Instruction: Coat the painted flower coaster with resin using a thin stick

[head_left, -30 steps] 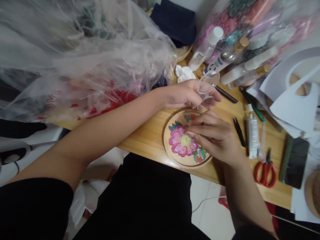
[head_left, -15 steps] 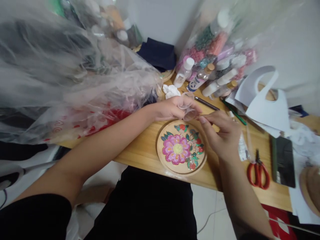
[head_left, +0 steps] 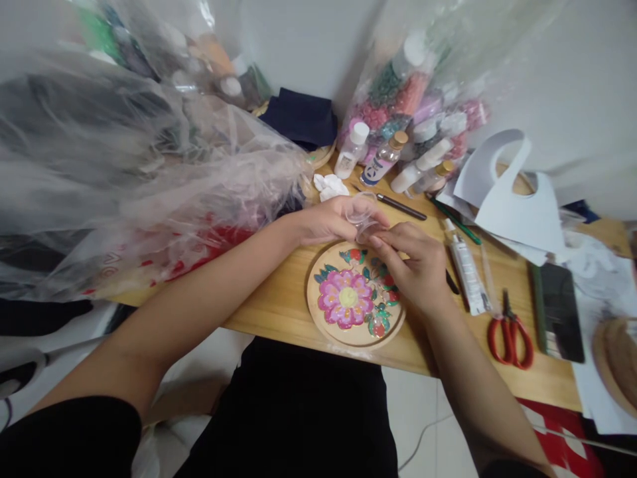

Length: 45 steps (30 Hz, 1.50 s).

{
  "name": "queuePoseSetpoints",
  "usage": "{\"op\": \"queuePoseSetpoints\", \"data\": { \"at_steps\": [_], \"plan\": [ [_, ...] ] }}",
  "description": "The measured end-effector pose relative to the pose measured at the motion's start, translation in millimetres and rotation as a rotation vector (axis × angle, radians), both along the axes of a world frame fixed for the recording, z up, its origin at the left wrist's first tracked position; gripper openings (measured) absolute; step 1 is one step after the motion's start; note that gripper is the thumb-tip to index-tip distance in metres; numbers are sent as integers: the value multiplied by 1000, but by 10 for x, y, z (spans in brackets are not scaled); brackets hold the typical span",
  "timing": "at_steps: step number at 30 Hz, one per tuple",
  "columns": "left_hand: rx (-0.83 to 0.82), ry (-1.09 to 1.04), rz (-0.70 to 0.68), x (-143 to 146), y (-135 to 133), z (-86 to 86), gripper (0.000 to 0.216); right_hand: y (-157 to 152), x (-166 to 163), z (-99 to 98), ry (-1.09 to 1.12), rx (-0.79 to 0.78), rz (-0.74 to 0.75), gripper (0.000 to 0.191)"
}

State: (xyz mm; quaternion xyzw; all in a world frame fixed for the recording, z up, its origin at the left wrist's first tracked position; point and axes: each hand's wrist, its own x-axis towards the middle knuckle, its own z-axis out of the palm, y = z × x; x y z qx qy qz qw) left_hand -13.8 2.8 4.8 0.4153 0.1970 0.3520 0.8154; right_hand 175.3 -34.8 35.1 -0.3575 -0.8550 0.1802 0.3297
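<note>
A round wooden plaque (head_left: 324, 325) with a raised pink flower (head_left: 345, 298) and small red and green pieces lies at the near edge of the wooden table (head_left: 279, 292). My left hand (head_left: 331, 220) holds a small clear plastic cup (head_left: 361, 214) just above the plaque's far rim. My right hand (head_left: 415, 265) rests over the plaque's right side, fingers curled together, its fingertips at the cup's mouth. Whether they pinch anything is hidden.
A large crumpled clear plastic bag (head_left: 139, 166) fills the left. Several small bottles (head_left: 383, 159) and bead bags stand at the back. A glue tube (head_left: 465, 265), red scissors (head_left: 510, 332), a dark phone (head_left: 560, 312), pens and white cut paper (head_left: 512, 199) lie to the right.
My right hand left the flower's centre, rose to the cup held by my left hand, and now sits at its mouth. The view shifted, showing more of the table's back.
</note>
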Motion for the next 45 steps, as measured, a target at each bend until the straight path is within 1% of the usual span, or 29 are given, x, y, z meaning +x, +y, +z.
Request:
{"op": "queuePoseSetpoints", "data": {
  "at_steps": [3,8,14,18,24,28,32,35,39,43,45],
  "plan": [
    [26,14,3,3,-3,16,43,8,11,0,-26,31,-15,14],
    [50,34,-8,3,2,23,43,13,30,6,-91,33,-8,13],
    [22,23,-18,4,9,15,45,19,38,2,-187,136,23,15],
    [19,10,-15,1,8,3,46,13,49,11,-251,159,2,18],
    [-9,27,-9,2,-6,27,48,2,49,8,-308,263,-57,19],
    [-20,42,-1,-1,-9,31,49,-2,38,-11,-287,246,-62,20],
    [15,58,1,-7,-4,12,48,-14,35,-4,-210,236,-71,18],
    [34,49,0,-7,-2,7,46,-17,48,29,-173,267,-86,17],
    [16,-7,1,0,-3,22,44,-17,79,93,-184,285,-68,15],
    [-14,-44,3,8,6,12,46,-31,102,153,-144,252,-53,12],
    [-26,-55,1,12,14,-12,47,-52,98,177,-95,212,-16,10]
  ]
}}
